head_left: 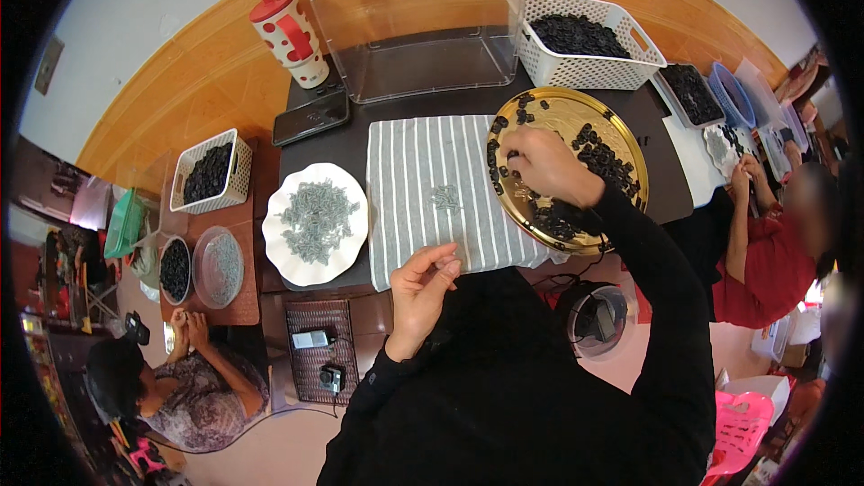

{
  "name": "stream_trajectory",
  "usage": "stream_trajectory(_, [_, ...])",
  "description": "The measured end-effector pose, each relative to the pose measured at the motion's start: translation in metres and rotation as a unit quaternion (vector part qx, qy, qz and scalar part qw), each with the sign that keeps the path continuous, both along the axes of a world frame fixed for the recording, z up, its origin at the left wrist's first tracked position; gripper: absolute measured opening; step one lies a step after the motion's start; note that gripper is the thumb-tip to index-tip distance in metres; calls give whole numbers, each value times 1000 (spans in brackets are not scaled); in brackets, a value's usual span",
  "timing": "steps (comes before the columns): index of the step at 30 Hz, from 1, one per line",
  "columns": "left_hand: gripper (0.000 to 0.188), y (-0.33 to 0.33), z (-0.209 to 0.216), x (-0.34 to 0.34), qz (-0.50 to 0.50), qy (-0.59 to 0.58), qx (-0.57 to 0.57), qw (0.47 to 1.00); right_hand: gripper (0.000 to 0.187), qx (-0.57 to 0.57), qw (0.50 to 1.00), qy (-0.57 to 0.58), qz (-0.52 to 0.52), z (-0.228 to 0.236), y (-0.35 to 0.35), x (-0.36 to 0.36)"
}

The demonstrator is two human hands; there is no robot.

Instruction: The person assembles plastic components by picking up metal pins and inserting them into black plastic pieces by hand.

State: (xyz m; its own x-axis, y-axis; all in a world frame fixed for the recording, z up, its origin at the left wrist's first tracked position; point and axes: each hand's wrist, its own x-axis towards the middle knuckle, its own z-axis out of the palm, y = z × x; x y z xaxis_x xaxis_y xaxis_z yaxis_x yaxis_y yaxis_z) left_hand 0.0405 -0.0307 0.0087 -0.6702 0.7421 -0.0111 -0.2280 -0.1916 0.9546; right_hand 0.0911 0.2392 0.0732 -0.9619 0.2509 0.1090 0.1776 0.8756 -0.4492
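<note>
Black pieces (605, 159) toward right rim of gold tray (567, 110) look light, stiff, edge-pinchable; right hand (546, 162) fingers bunched, left hand (421, 292) half-curled, holds unclear.

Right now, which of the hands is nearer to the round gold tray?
Right. The right hand is over the round gold tray; the left hand is farther, at the near edge of the striped cloth.
</note>
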Motion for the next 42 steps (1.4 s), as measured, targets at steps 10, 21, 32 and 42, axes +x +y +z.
stream_trajectory(10, [25,7,11,-1,-16,15,50,999,24,-180,965,88,170,0,-115,32])
stream_trajectory(21, [15,9,5,-23,94,248,-36,963,13,7,999,50,-18,-15,-8,0])
stream_trajectory(32, [15,13,3,-22,181,564,-210,778,16,4,999,-19,-33,-30,1,-7])
stream_trajectory(42, [18,7,16,-12,179,533,-153,813,7,-114,992,57,9,-8,-25,3])
